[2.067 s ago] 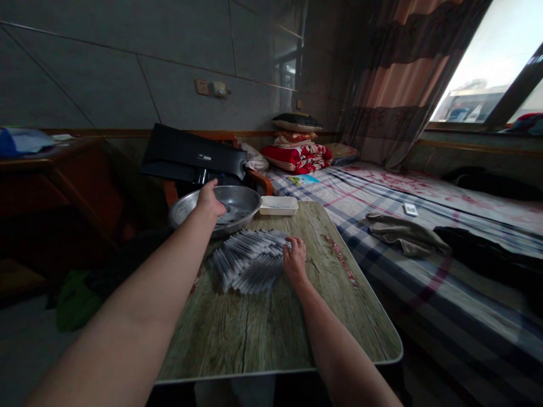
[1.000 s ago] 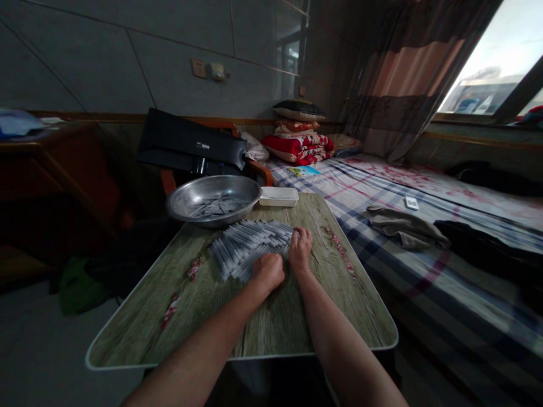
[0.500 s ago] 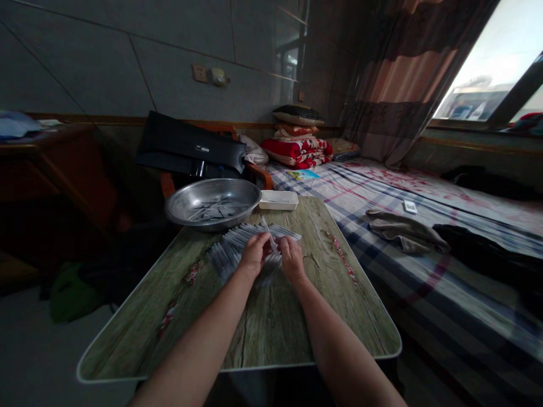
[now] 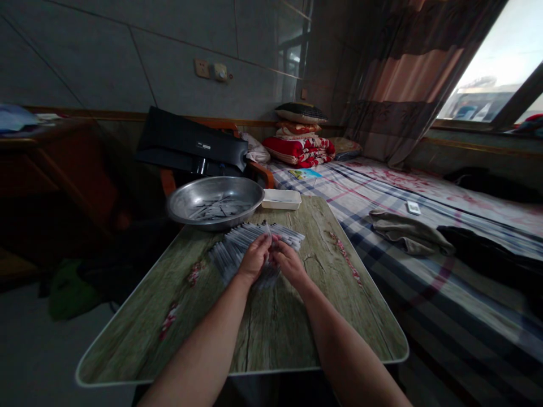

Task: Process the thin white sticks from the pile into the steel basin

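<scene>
Over the pile, my left hand [image 4: 255, 257] is closed with thumb and fingers pinched on a slim translucent pen barrel [image 4: 268, 228], whose upper end sticks up past the fingertips. My right hand [image 4: 289, 261] meets it from the other side, fingers curled in at the barrel's lower end, which the hands hide. Beneath and around both hands, many similar clear pen barrels [image 4: 224, 257] lie side by side in a fanned layer, several with dark ends. Behind them, a metal basin [image 4: 182, 217] holds loose thin dark and clear pieces.
A white plastic tray [image 4: 281, 206] stands beside the basin at the back of the wood-patterned table [image 4: 280, 333]. Behind is a black monitor [image 4: 190, 141] on a wooden chair. Along the right runs a bed [image 4: 360, 226] with folded quilts [image 4: 297, 151] and clothes.
The right hand's fingers have closed in toward the left hand. The barrel stands more upright, and less of it shows above the fingers. The view has shifted slightly.
</scene>
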{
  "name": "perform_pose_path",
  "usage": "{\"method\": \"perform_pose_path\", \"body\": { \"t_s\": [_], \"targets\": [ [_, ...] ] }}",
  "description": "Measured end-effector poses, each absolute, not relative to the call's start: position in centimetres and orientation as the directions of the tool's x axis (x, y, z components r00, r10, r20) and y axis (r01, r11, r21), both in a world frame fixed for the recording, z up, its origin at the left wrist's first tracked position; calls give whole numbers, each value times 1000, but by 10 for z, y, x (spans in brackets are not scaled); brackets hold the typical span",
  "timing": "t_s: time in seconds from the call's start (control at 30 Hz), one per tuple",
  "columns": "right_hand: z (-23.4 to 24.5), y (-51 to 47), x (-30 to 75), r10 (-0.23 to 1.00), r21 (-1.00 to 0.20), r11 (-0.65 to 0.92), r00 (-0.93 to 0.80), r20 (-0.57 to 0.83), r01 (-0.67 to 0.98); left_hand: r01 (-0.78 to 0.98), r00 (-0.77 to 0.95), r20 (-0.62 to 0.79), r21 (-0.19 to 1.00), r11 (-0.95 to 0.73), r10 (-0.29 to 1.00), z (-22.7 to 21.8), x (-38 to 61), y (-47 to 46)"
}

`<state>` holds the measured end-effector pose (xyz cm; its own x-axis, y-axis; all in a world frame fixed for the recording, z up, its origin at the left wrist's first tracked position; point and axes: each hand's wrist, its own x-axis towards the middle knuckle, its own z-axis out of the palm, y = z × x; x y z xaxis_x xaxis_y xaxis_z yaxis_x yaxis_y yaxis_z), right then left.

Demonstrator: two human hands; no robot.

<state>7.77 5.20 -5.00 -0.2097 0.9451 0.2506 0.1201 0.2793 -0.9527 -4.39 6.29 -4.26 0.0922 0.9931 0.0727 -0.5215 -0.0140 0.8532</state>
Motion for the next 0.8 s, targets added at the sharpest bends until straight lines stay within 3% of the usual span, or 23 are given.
{"method": "perform_pose_path", "body": {
  "t_s": [0.1,0.3,0.5,0.8],
  "targets": [
    [-53,51,77,955,-973,229,-187,229,-24,-480,163,53,877,32,985,-46,-38,58],
    [-63,54,75,959,-973,197,-182,216,-120,-360,50,157,924,-129,986,-53,-30,58],
    [-70,59,69,946,-960,254,-178,271,-116,-288,-38,194,937,-196,980,-55,-29,61],
    [-65,61,65,942,-957,268,-179,285,-115,-349,-65,166,920,-178,984,-52,-28,61]
  ]
}}
